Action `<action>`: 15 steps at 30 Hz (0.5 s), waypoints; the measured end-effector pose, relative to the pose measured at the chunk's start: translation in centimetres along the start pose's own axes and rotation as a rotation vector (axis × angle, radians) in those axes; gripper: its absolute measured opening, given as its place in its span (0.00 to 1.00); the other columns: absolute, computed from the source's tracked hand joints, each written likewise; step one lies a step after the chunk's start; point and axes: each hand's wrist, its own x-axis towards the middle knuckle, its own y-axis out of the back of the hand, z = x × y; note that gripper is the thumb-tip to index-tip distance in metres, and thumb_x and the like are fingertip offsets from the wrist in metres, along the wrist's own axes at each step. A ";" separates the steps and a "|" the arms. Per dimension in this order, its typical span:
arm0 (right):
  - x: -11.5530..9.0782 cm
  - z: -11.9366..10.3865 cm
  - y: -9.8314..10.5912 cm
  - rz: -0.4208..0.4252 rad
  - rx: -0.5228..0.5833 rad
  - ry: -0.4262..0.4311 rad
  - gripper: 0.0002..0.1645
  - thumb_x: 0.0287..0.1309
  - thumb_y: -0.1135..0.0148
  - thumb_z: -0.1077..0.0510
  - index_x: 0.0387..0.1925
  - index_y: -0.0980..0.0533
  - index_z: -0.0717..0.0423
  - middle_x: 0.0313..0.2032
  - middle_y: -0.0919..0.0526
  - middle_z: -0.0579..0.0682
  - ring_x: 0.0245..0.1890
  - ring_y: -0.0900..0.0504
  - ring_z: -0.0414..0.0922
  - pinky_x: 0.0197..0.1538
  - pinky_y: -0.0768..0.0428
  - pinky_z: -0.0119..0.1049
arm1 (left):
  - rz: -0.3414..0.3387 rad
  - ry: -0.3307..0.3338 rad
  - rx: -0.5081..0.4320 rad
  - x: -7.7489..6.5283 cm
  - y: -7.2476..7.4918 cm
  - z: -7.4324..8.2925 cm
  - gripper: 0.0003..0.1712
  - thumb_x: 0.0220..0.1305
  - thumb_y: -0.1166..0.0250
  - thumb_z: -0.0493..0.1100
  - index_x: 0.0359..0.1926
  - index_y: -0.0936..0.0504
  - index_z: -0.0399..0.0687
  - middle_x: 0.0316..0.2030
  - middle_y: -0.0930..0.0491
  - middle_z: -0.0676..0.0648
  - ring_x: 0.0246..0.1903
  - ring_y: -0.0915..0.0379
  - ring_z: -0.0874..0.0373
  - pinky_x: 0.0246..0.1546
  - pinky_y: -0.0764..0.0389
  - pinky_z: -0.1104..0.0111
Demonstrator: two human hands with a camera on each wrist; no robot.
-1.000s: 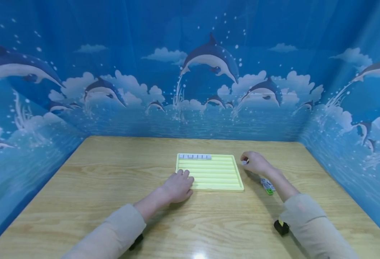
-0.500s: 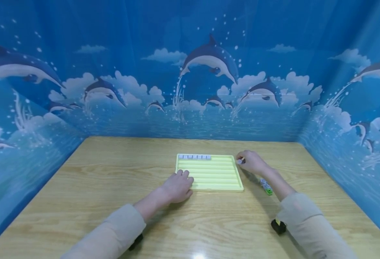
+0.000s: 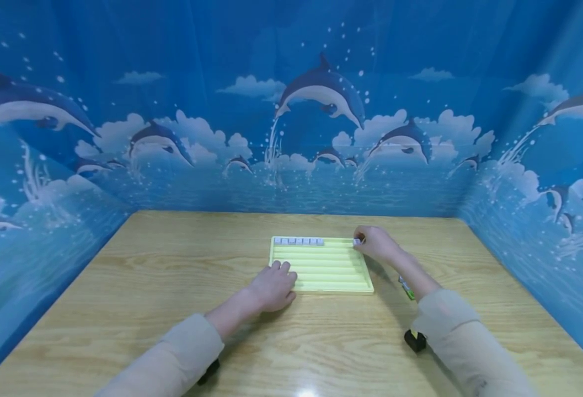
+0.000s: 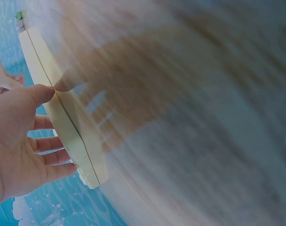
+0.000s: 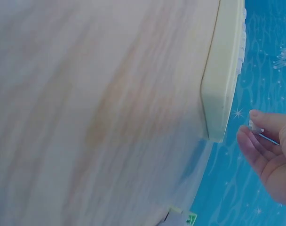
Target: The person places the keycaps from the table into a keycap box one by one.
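A shallow pale-yellow tray [image 3: 328,270] with ridged rows lies on the table. Several small white tiles [image 3: 298,241] stand side by side in its back row, from the left corner. My left hand [image 3: 273,285] rests on the tray's front left part; in the left wrist view the thumb touches the front side and the fingers reach over the tray, fairly straight. At the back right corner, my right hand [image 3: 376,243] pinches one small white tile [image 5: 255,127] between thumb and fingers. Whether that tile touches the tray cannot be told.
A small group of loose tiles [image 3: 407,288], one with green, lies on the table right of the tray, partly hidden by my right forearm. A blue dolphin-print curtain [image 3: 291,182] walls in the wooden table [image 3: 172,264] at the back and sides.
My right hand has moved left with the pinched tile, from beside the tray to its back right corner. My left hand and the tray stay in place.
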 end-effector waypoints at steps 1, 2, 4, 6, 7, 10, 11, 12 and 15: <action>0.2 -0.2 0.0 -0.008 -0.001 -0.006 0.08 0.56 0.39 0.62 0.37 0.25 0.62 0.33 0.21 0.53 0.33 0.23 0.47 0.35 0.22 0.39 | 0.000 -0.001 0.000 0.0 0.0 0.0 0.16 0.62 0.42 0.52 0.40 0.24 0.43 0.38 0.29 0.44 0.39 0.32 0.52 0.39 0.24 0.63; 0.3 -0.3 -0.1 -0.015 -0.003 -0.009 0.08 0.56 0.39 0.62 0.37 0.25 0.62 0.33 0.21 0.52 0.33 0.23 0.46 0.35 0.22 0.38 | 0.001 -0.003 0.000 0.0 0.0 0.0 0.16 0.62 0.42 0.52 0.40 0.24 0.43 0.38 0.29 0.44 0.39 0.32 0.52 0.39 0.24 0.63; 0.6 -0.6 -0.2 -0.029 -0.008 -0.017 0.09 0.57 0.39 0.61 0.38 0.25 0.62 0.33 0.21 0.52 0.33 0.23 0.46 0.34 0.23 0.38 | 0.001 -0.007 -0.002 0.0 0.0 0.0 0.16 0.62 0.42 0.52 0.40 0.24 0.43 0.37 0.29 0.45 0.38 0.33 0.52 0.38 0.24 0.63; 0.9 -0.9 -0.4 -0.042 -0.010 -0.017 0.09 0.57 0.39 0.61 0.38 0.25 0.62 0.33 0.21 0.52 0.33 0.24 0.46 0.35 0.23 0.38 | 0.003 -0.011 -0.008 -0.1 0.0 0.0 0.16 0.62 0.42 0.52 0.39 0.24 0.43 0.37 0.29 0.45 0.38 0.33 0.53 0.38 0.24 0.63; 1.1 -1.0 -0.4 -0.046 -0.010 -0.018 0.09 0.57 0.39 0.61 0.38 0.25 0.61 0.33 0.22 0.51 0.33 0.24 0.45 0.35 0.23 0.37 | 0.004 -0.011 -0.010 -0.1 0.1 0.0 0.16 0.62 0.42 0.52 0.39 0.24 0.43 0.37 0.29 0.45 0.38 0.33 0.53 0.38 0.24 0.64; 1.7 -1.3 -0.8 -0.062 -0.005 -0.016 0.09 0.56 0.38 0.59 0.38 0.25 0.61 0.32 0.22 0.50 0.32 0.24 0.45 0.35 0.22 0.36 | 0.009 -0.011 -0.013 -0.1 0.0 0.0 0.15 0.61 0.41 0.52 0.39 0.25 0.44 0.37 0.29 0.45 0.38 0.33 0.53 0.38 0.24 0.64; 1.9 -1.4 -0.9 -0.069 -0.005 -0.008 0.10 0.56 0.38 0.59 0.38 0.25 0.61 0.32 0.22 0.50 0.32 0.24 0.44 0.35 0.22 0.36 | 0.010 -0.011 -0.012 -0.1 0.0 0.0 0.15 0.61 0.41 0.52 0.39 0.25 0.44 0.37 0.29 0.45 0.38 0.33 0.53 0.38 0.24 0.64; 2.1 -1.6 -1.0 -0.076 -0.009 -0.001 0.10 0.57 0.38 0.59 0.38 0.25 0.61 0.32 0.22 0.50 0.32 0.24 0.44 0.35 0.22 0.36 | 0.012 -0.010 -0.012 -0.1 0.0 0.0 0.15 0.61 0.41 0.52 0.39 0.25 0.44 0.37 0.29 0.45 0.38 0.33 0.53 0.38 0.24 0.64; 2.7 -1.9 -1.2 -0.094 -0.021 -0.002 0.11 0.56 0.38 0.58 0.39 0.24 0.60 0.32 0.21 0.49 0.32 0.24 0.43 0.35 0.23 0.36 | 0.017 -0.011 -0.014 -0.1 0.0 0.0 0.15 0.61 0.41 0.51 0.39 0.25 0.44 0.37 0.29 0.45 0.38 0.33 0.53 0.38 0.24 0.63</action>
